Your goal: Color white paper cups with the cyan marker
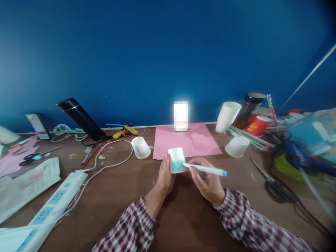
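Left hand (165, 175) has its fingers wrapped round the side of the small white cup (176, 154), tilted over the worktop (105, 224); likely that steadies the blue-coloured band against pen pressure. Right hand (207, 182) pinches the marker (207, 169) near its tip, fingers nearly closed on the barrel, probably for fine control; tip at the band, contact seems likely but blurry. Second cup (141, 147) sits left of the pink paper (168, 141), clear of both hands.
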Action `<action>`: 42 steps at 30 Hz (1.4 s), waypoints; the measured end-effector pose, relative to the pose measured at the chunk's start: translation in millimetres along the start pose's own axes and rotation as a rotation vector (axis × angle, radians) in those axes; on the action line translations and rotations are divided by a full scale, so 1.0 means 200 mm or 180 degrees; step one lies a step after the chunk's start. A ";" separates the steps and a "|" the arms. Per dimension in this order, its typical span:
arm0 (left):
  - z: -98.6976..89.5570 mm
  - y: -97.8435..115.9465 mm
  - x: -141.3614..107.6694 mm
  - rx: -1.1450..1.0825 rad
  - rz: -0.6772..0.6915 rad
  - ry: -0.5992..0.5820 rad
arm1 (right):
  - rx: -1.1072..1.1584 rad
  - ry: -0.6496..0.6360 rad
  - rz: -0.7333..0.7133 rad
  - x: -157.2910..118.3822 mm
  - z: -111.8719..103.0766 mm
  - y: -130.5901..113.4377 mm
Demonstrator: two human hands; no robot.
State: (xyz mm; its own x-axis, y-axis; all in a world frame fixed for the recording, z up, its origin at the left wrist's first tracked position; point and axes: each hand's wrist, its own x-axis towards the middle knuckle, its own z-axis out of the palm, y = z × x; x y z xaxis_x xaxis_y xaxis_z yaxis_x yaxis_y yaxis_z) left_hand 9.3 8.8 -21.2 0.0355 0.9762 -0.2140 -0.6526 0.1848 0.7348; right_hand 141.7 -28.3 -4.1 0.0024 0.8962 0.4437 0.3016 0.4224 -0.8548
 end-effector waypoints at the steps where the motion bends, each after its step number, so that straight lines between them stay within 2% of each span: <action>1: 0.00 0.00 0.00 -0.0053 -0.0043 -0.0022 | -0.0038 -0.0033 -0.0020 0.00 0.00 0.00; 5: 0.01 0.01 -0.01 -0.0167 -0.0120 -0.0033 | -0.0097 -0.0163 -0.0053 0.00 -0.01 -0.01; 11: 0.01 0.01 -0.01 -0.0092 -0.0191 -0.0082 | -0.0018 -0.0019 -0.0005 0.00 0.00 -0.01; 16: 0.01 0.01 -0.01 -0.0179 -0.0140 -0.0048 | 0.0147 -0.0221 0.0036 0.00 -0.01 -0.01; 21: 0.01 0.01 -0.01 -0.0213 -0.0177 -0.0161 | 0.0238 -0.0013 0.0017 0.01 0.00 -0.01; 26: 0.02 0.01 -0.01 -0.0225 -0.0182 -0.0077 | 0.0308 -0.0181 0.0061 0.01 0.00 0.00; 30: 0.02 0.01 -0.01 -0.0212 -0.0213 -0.0093 | 0.0246 0.0005 0.0081 0.01 0.00 0.00; 35: 0.01 0.02 -0.02 -0.0174 -0.0229 -0.0123 | 0.0233 -0.0123 0.0032 0.01 0.00 0.00; 39: 0.01 0.02 -0.01 -0.0235 -0.0284 -0.0118 | 0.0230 -0.0019 0.0058 0.00 0.00 0.00; 42: 0.00 0.02 -0.01 -0.0200 -0.0263 -0.0108 | 0.0282 -0.0155 0.0082 0.00 0.00 0.01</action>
State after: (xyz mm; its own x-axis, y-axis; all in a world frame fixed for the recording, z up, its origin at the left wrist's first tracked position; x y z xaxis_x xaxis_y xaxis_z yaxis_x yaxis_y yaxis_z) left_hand 7.6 8.1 -17.6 0.1161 0.9614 -0.2496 -0.6925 0.2585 0.6735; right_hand 142.4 -27.0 -5.6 -0.0380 0.9115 0.4095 0.2167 0.4076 -0.8871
